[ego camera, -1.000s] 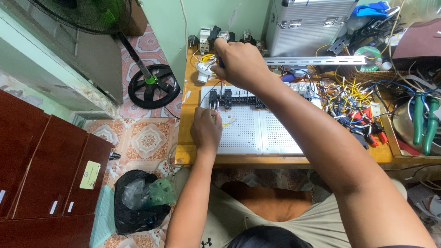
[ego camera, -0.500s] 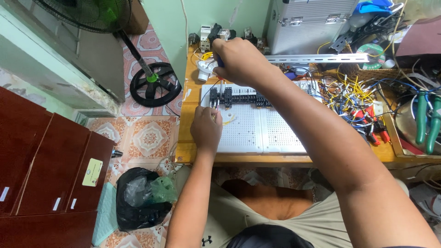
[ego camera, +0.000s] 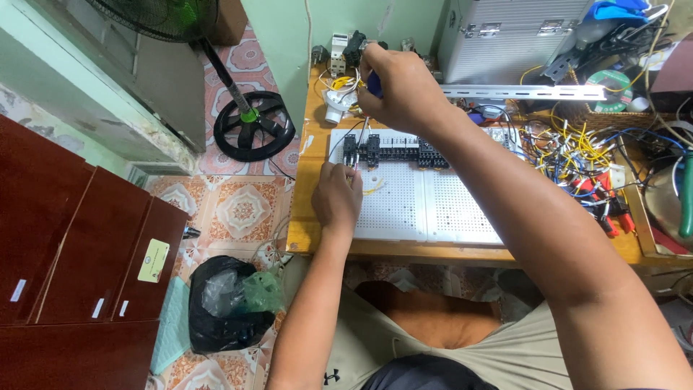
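Screwdriver (ego camera: 369, 108) stands near-upright in the right hand's (ego camera: 401, 90) closed fist, tip pointing down at the black terminal blocks (ego camera: 393, 150); left hand (ego camera: 336, 198), nearer them, pinches a wire (ego camera: 355, 160).

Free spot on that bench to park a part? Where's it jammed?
Bare: the white perforated panel below the row of black terminal blocks, right of the left hand. Crowded: the wire tangle at right with the pliers, and the back edge around the right hand.

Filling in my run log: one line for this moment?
left hand: at black terminal blocks | right hand: holds screwdriver | perforated panel
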